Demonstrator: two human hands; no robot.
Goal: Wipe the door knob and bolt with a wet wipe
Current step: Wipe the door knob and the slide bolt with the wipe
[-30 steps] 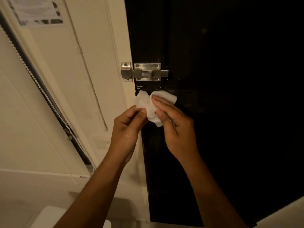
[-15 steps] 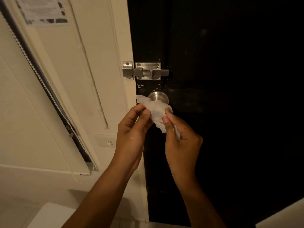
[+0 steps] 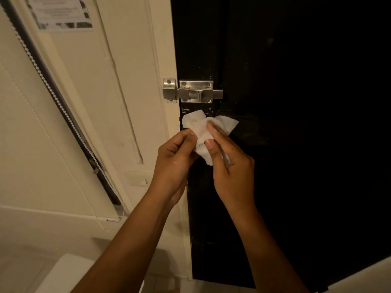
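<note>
A crumpled white wet wipe (image 3: 202, 129) is bunched against the black door (image 3: 296, 123), just below the steel slide bolt (image 3: 195, 91). The wipe covers the door knob, which is hidden behind it. My left hand (image 3: 174, 159) pinches the wipe's lower left side with thumb and fingers. My right hand (image 3: 229, 166) grips the wipe from the right, fingers laid over its middle. The bolt's keeper (image 3: 169, 90) is screwed to the cream door frame (image 3: 163, 49).
A cream wall with a light switch (image 3: 140, 180) lies left of the frame. A window blind with a bead chain (image 3: 63, 106) slants down the left. A paper notice (image 3: 61, 11) hangs at the top left. A white object (image 3: 69, 273) sits at the bottom left.
Both hands rose with the wipe. Half a second ago the metal knob showed above the wipe; now the wipe covers it again and is spread wider.
</note>
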